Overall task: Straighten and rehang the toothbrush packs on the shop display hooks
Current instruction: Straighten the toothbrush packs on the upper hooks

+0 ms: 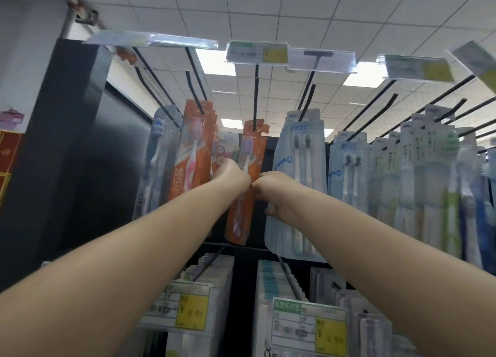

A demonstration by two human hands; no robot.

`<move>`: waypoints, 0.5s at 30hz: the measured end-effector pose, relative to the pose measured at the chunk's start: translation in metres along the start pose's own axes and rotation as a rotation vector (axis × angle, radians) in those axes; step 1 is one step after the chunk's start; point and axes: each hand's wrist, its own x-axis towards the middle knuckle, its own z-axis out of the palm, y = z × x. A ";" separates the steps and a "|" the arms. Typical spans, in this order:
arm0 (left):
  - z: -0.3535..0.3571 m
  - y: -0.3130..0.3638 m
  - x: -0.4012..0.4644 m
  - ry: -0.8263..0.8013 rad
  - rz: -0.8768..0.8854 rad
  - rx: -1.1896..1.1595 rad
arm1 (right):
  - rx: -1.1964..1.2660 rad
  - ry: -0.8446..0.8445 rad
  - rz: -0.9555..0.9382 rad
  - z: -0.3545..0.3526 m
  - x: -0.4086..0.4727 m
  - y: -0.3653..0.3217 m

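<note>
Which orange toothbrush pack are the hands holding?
The orange pack with the purple brush, hanging from the middle hook. The pink-brush pack on its left hangs untouched.

Toothbrush packs point(300, 174) on black display hooks point(255, 96)

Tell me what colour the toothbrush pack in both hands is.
Orange, with a purple-headed brush inside: toothbrush pack, seen in the head view.

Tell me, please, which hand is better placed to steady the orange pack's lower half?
Probably the right hand: it sits lower beside the orange pack, nearer its bottom, while the left hand grips higher.
</note>
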 end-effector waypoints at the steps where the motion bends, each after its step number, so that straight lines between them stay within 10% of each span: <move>1: 0.003 -0.004 0.005 0.004 0.023 -0.037 | 0.000 -0.006 -0.021 0.000 0.001 0.001; 15: 0.002 -0.006 0.006 0.004 0.186 -0.078 | 0.031 0.057 -0.232 -0.001 0.000 0.003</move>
